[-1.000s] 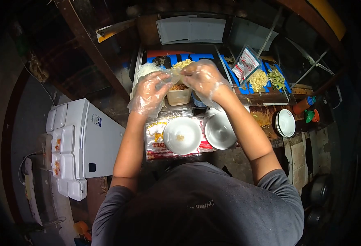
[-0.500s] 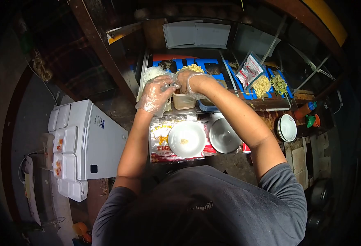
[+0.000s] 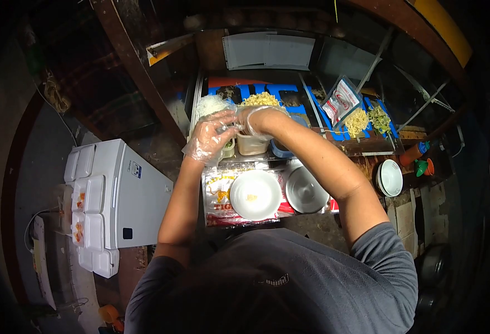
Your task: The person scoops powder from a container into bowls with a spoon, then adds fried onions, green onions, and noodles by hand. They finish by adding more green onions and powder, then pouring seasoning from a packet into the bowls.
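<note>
Clear plastic gloves cover both hands. My left hand [image 3: 212, 135] is above the left edge of the counter, its fingers curved toward my right hand and its thumb apart from them; I see nothing held in it. My right hand [image 3: 254, 120] reaches over a light plastic tub [image 3: 252, 146], its fingers pointing down and hidden behind the wrist and the glove. White thin noodles [image 3: 211, 104] lie just behind my left hand. Yellow noodles [image 3: 260, 99] are heaped behind my right hand. Below both hands, a white bowl [image 3: 256, 195] holds a small pale bit at its bottom.
A second white bowl [image 3: 306, 190] stands beside the first on printed plastic packs [image 3: 217, 207]. Stacked bowls [image 3: 390, 178] and sauce bottles [image 3: 415, 152] are at the right. A seasoning packet [image 3: 342, 101] leans near more noodles. Foam boxes [image 3: 92, 222] sit on a white fridge [image 3: 136, 192].
My left hand has moved slightly down, its fingertips and thumb now farther apart. My right hand has lowered a little toward the tub. The view has shifted slightly.
</note>
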`<state>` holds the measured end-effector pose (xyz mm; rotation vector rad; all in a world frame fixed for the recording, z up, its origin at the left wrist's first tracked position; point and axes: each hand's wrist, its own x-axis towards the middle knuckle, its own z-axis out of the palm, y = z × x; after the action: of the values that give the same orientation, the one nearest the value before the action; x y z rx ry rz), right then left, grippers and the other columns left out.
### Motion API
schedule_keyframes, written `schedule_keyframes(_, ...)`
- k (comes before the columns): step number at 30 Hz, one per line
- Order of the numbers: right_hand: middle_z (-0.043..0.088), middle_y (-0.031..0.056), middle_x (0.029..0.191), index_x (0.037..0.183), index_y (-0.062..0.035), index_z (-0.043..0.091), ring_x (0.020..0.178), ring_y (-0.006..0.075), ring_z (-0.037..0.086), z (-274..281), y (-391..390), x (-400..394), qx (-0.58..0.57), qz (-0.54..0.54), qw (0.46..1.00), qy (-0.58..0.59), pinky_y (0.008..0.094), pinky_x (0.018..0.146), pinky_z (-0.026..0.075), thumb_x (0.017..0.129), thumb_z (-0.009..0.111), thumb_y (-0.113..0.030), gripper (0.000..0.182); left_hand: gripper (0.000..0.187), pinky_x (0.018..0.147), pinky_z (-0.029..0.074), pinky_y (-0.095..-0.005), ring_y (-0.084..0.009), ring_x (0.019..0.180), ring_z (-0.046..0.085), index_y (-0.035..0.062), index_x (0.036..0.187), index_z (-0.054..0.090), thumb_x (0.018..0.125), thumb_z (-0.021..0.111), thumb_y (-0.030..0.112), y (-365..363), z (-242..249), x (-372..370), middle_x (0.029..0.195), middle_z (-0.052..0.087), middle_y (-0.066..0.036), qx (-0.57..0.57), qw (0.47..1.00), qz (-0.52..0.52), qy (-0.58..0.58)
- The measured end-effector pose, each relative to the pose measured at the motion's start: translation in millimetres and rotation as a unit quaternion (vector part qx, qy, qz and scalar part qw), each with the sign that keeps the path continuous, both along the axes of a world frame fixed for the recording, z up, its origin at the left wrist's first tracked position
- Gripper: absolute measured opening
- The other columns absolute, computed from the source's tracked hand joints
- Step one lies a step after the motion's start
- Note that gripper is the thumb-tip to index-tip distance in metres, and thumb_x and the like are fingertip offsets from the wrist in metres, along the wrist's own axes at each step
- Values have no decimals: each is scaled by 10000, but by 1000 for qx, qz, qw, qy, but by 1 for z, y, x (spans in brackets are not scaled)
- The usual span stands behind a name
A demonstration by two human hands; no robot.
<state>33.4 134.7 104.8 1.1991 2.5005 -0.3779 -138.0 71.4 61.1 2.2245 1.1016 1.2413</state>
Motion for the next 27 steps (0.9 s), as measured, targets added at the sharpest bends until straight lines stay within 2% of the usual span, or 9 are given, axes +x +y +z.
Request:
schedule_keyframes(4, 638, 163, 1211, 1259, -146, 597, 1058, 357, 629, -28, 11, 2, -6, 10, 998, 68, 413, 902, 506, 848, 677, -230, 426, 293, 963, 476, -392, -318, 1110, 625, 40, 1070, 701, 792, 721, 128, -4, 4, 0, 1165, 658, -183, -7, 1000, -19, -1)
schedule_keyframes(12, 628, 164, 1229, 1230, -140, 620, 1077, 358, 618, -44, 18, 0, 0, 33, 997, 75, 424, 919, 494, 853, 676, -283, 407, 290, 955, 496, -400, -321, 1113, 631, 52, 1076, 701, 797, 722, 127, -5, 1, -2, 1173, 659, -181, 6, 1000, -20, 0)
schedule_keyframes(16, 626, 164, 1231, 1224, -139, 625, 1082, 358, 616, -48, 18, 3, -12, 52, 995, 85, 427, 921, 493, 855, 672, -294, 403, 322, 933, 515, -384, -303, 1098, 642, 39, 1091, 693, 796, 754, 152, -1, -4, -5, 1197, 647, -180, 55, 998, -34, 19)
schedule_keyframes(19, 625, 165, 1232, 1220, -139, 629, 1085, 359, 614, -54, 19, 6, -40, 65, 992, 97, 430, 922, 491, 856, 669, -302, 401, 289, 887, 543, -383, -308, 1046, 666, 28, 1041, 705, 761, 756, 72, -2, -1, -4, 1133, 676, -174, 122, 991, -43, 25)
schedule_keyframes(20, 625, 165, 1233, 1219, -139, 631, 1086, 359, 614, -56, 19, 7, -47, 69, 991, 100, 430, 922, 491, 857, 668, -305, 400, 276, 878, 548, -382, -308, 1035, 669, 22, 1028, 707, 761, 757, 67, -3, -1, -3, 1118, 681, -170, 92, 995, -31, 23)
schedule_keyframes(22, 623, 165, 1235, 1213, -137, 635, 1091, 359, 611, -68, 19, 10, -19, 83, 990, 114, 433, 923, 490, 863, 659, -304, 389, 260, 874, 550, -380, -309, 1030, 670, 17, 1008, 708, 756, 758, 58, -3, 6, -4, 1106, 685, -164, 181, 980, -50, 65)
schedule_keyframes(24, 620, 164, 1239, 1203, -134, 644, 1101, 360, 606, -74, 21, 12, 6, 110, 984, 141, 437, 925, 487, 875, 641, -301, 368, 241, 870, 552, -378, -305, 1028, 671, 13, 982, 709, 751, 761, 61, 1, -2, -6, 1090, 691, -159, 190, 977, -41, 93)
schedule_keyframes(25, 620, 164, 1240, 1205, -124, 642, 1110, 360, 602, -51, 14, 5, -21, 110, 988, 109, 438, 930, 483, 893, 615, -280, 350, 235, 874, 549, -370, -294, 1025, 673, 13, 965, 711, 744, 768, 68, -3, 1, -3, 1074, 695, -157, 99, 994, -38, 40)
schedule_keyframes(27, 621, 167, 1239, 1198, -102, 642, 1113, 359, 602, -23, 2, 5, -30, 90, 994, 61, 435, 925, 484, 899, 601, -266, 344, 236, 878, 547, -365, -291, 1024, 674, 14, 962, 712, 741, 770, 69, -6, 4, -1, 1073, 695, -158, 87, 996, -27, 25)
